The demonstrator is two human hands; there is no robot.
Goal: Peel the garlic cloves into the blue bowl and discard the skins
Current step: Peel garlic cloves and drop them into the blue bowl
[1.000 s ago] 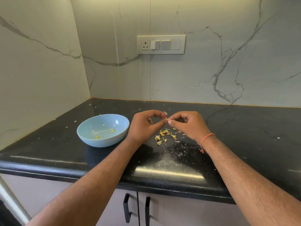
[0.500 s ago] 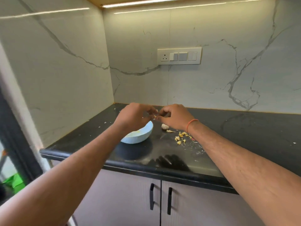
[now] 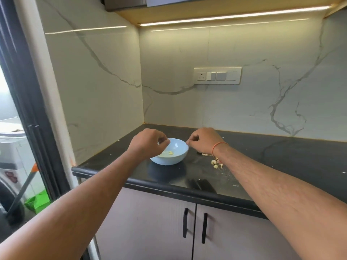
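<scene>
Daylight comes through a dark-framed doorway [image 3: 28, 102] at the far left, with a white appliance [image 3: 11, 147] and something green on the floor beyond it, none of it part of the job. Next along, the left hand [image 3: 148, 145] hangs over the near-left rim of the blue bowl [image 3: 174, 157], fingers curled with the tips pinched together above the hollow; whether a peeled clove or only a scrap sits in that pinch is too small to tell, but held there it looks poised to drop something in. The bowl stands on the black counter [image 3: 281, 156] near the corner of the marble walls, and a few pale garlic pieces [image 3: 170, 152] already lie at its bottom, so the task's product is collecting where it should. Just right of the bowl's rim the right hand [image 3: 202, 143] hovers, its fingers also curled and thumb against fingertip as if nipping a bit of skin, though I cannot make out what it holds. Under and beside that wrist, with its orange thread [image 3: 218, 146], loose skins [image 3: 216, 164] lie scattered on the counter, probably shed there to keep them out of the bowl; they are not yet discarded. Further right the counter carries only small white flecks, and a switch plate [image 3: 217, 76] sits on the back wall.
</scene>
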